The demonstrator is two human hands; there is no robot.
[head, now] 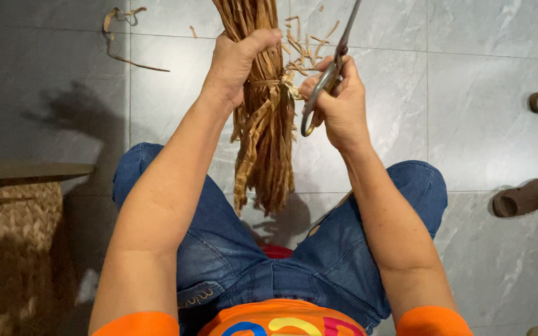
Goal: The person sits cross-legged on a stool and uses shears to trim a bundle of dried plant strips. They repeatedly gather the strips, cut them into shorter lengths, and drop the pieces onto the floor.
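We look down past our knees in blue jeans [219, 242] at a grey tiled floor [481, 93]. Our left hand [239, 62] is wrapped tight around a bundle of dried straw strips [266, 137], fingers closed over it just above the band of straw that ties it. The bundle hangs upright between our legs, its loose brown ends reaching down to about knee level, while its upper part runs out of the top of the view.

Our right hand [337, 102] is clamped on a pair of scissors [331, 71], gripping the handles, with the blades pointing up and away from us toward the top edge. The scissors sit just beside the tied band, on the right of the bundle; we cannot quite tell whether the blades are parted or shut, since they look like one thin line from here. The two hands are close together, with only the bundle between them.

Short cut straw scraps [306, 43] lie on the floor just behind the hands, and a longer curled strip [122, 37] lies well apart at the upper left. A woven basket [14, 249] stands at our left under a dark shelf edge. Two brown slippers [524, 198] rest on the tiles off to the right.
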